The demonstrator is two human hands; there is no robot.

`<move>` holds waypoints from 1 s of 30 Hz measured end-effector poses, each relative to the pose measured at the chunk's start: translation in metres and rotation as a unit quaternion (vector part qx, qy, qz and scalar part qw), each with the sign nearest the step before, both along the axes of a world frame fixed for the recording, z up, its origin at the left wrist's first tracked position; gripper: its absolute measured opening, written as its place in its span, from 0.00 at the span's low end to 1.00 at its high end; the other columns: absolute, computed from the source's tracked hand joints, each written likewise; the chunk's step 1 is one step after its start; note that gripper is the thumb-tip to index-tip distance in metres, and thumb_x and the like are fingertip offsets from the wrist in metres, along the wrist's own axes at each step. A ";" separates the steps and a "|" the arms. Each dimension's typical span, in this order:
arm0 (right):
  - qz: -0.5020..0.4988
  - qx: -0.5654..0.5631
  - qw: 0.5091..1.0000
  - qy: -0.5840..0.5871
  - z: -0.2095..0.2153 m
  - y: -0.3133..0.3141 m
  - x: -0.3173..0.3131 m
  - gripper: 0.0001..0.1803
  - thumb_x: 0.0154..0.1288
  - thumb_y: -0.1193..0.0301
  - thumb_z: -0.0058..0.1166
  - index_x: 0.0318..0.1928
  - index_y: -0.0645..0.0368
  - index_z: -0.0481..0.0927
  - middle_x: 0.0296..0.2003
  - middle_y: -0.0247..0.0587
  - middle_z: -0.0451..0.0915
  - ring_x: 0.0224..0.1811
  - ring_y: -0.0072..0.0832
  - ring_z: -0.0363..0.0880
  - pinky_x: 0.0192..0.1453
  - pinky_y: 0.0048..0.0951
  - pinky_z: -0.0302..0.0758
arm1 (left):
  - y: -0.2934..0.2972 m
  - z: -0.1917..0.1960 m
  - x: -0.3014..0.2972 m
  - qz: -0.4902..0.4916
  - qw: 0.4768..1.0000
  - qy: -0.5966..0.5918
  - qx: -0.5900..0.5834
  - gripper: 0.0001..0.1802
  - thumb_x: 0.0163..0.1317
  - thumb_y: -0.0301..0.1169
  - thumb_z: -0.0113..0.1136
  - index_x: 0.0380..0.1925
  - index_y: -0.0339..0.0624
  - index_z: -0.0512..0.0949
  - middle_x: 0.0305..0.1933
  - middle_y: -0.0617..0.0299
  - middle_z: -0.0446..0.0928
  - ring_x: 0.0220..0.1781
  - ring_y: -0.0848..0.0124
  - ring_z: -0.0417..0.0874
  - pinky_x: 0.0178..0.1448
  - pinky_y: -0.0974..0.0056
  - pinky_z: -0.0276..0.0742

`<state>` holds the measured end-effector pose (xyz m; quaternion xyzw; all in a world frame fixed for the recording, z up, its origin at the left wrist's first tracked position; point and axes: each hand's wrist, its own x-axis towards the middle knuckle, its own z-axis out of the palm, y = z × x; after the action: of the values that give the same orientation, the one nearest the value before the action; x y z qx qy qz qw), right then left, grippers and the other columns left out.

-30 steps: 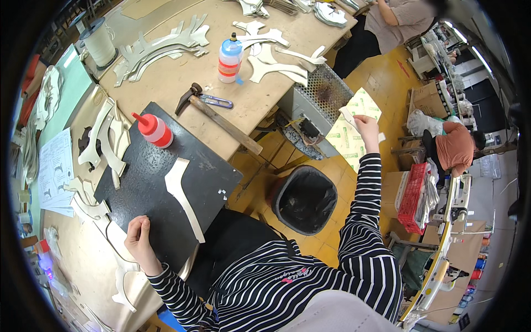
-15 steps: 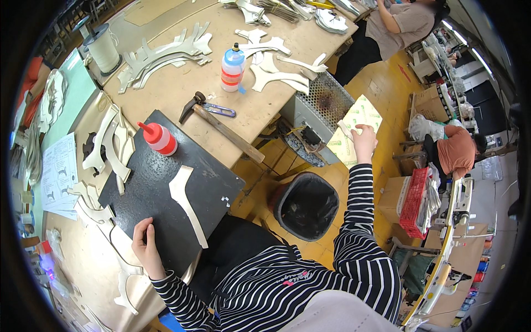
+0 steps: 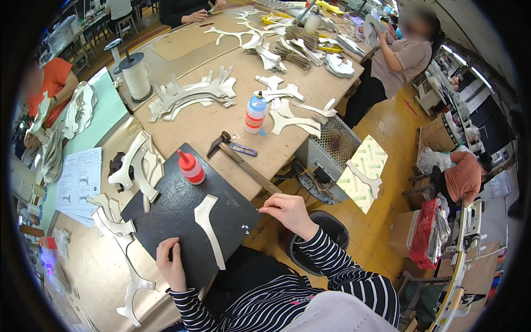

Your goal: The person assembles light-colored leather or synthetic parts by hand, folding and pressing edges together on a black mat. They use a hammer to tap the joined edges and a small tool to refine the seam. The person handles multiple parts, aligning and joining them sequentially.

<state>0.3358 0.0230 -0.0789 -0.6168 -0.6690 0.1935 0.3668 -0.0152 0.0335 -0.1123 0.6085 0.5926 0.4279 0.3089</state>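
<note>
A black board (image 3: 160, 216) lies at the table's near edge, with a white Y-shaped cut piece (image 3: 209, 232) on it. My left hand (image 3: 170, 263) rests at the board's near left edge, fingers loosely bent and apart, holding nothing. My right hand (image 3: 290, 213) hovers by the board's right corner, close to the hammer handle's end. Its thumb and fingertips are pinched together; whatever is between them is too small to tell. Another white cut piece (image 3: 365, 180) lies on a yellow printed sheet (image 3: 354, 191) to the right. A red bottle (image 3: 192, 167) stands on the board.
Beyond the board are a hammer (image 3: 243, 163), a purple-handled cutter (image 3: 242, 149) and a clear bottle with red bands (image 3: 255, 113). Stacked white pieces (image 3: 193, 94) lie farther back. A perforated metal box (image 3: 329, 141) adjoins the table; a black bin (image 3: 318, 243) stands below my right arm.
My right hand has left the white piece on the yellow sheet and come back left toward the board. The view has tilted up, so more of the room shows.
</note>
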 end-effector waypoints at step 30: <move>0.370 -0.129 0.871 0.296 0.028 -0.013 -0.116 0.17 0.76 0.68 0.54 0.58 0.65 0.77 0.53 0.44 0.77 0.55 0.37 0.78 0.60 0.34 0.74 | -0.023 0.066 0.015 -0.167 0.965 0.071 0.187 0.10 0.48 0.17 0.67 0.32 0.38 0.84 0.34 0.60 0.83 0.38 0.61 0.82 0.52 0.57 0.71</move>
<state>0.2198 0.0096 -0.0511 -0.2798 -0.6775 0.5730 0.3665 -0.0003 0.0108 -0.0467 0.7745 0.4126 0.4294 0.2132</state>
